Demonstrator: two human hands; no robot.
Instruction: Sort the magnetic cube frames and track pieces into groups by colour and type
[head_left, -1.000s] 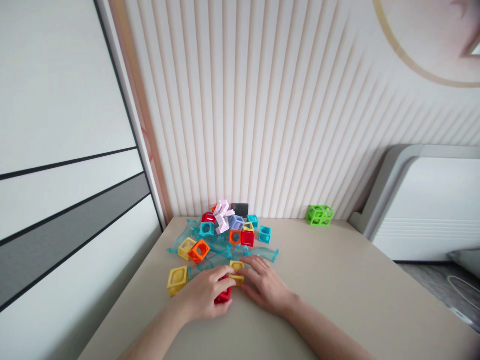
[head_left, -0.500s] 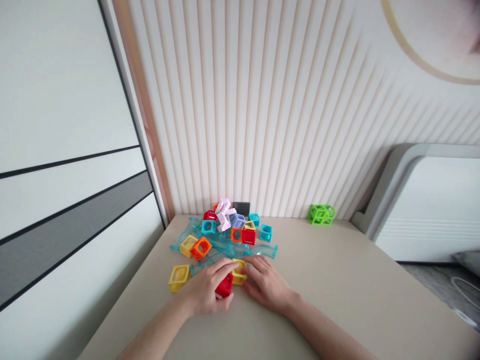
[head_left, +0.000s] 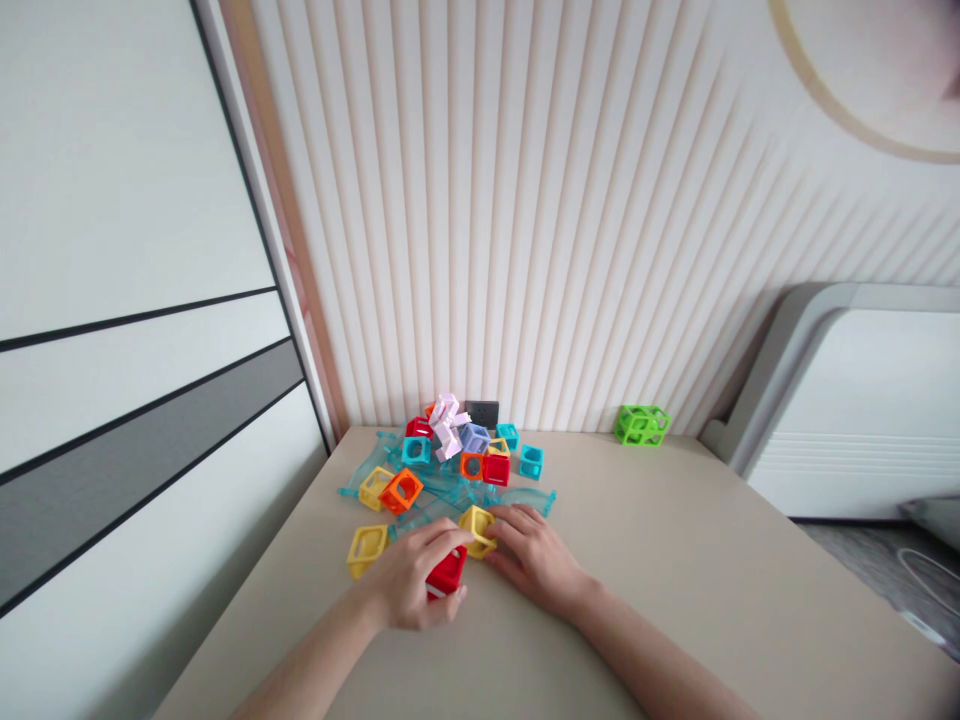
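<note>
The left hand (head_left: 409, 585) grips a red hollow plastic cube (head_left: 447, 573) on the beige bench (head_left: 675, 560); the right hand (head_left: 536, 560), fingers curled, apparently pinches a yellow hollow plastic cube (head_left: 477, 526) touching it.

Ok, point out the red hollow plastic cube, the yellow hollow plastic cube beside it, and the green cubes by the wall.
Red hollow plastic cube (head_left: 448, 574): head view, its front face.
Yellow hollow plastic cube (head_left: 477, 528): head view, its frame.
Green hollow plastic cubes (head_left: 640, 425): head view, middle of the pair.

Bare forearms and hands (head_left: 480, 575), no sleeves or jewellery visible.
</note>
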